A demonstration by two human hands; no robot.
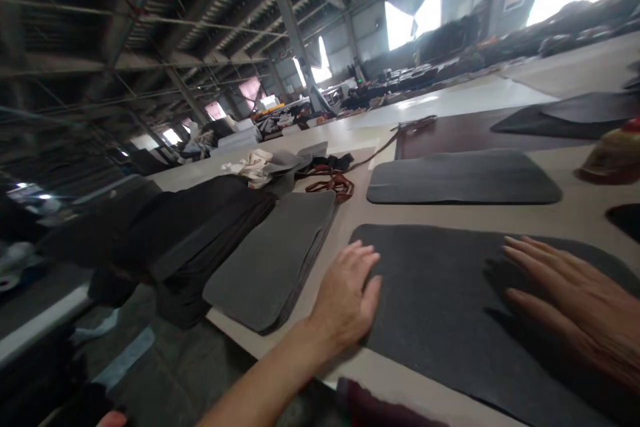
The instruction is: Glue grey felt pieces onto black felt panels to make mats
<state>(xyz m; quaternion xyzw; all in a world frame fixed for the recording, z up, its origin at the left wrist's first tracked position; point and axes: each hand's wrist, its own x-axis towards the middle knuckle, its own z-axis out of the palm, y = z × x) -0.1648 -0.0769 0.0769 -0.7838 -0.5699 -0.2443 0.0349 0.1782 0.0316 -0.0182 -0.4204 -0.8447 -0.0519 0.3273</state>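
A large dark grey sheet with rounded corners (pixel 440 293), perhaps leather or felt, lies flat on the table before me. At its left edge rests my left hand (pixel 347 297), thumb apart from lightly bent fingers, gripping nothing visible. My right hand (pixel 580 307) is stretched out over the sheet's right part, fingers straight and a shadow beneath; whether the palm touches cannot be told. Left of my left hand lies a stack of smaller grey rounded pieces (pixel 275 257). Beyond the large sheet is another grey rounded panel (pixel 463 177).
Dark stacked material (pixel 200 227) overhangs the table's (pixel 255 340) left side. Brown straps (pixel 335 187) and cream scraps (pixel 255 167) lie behind the stack. A maroon sheet (pixel 450 137) is farther back. A fingertip (pixel 113 419), owner unclear, shows at the bottom left.
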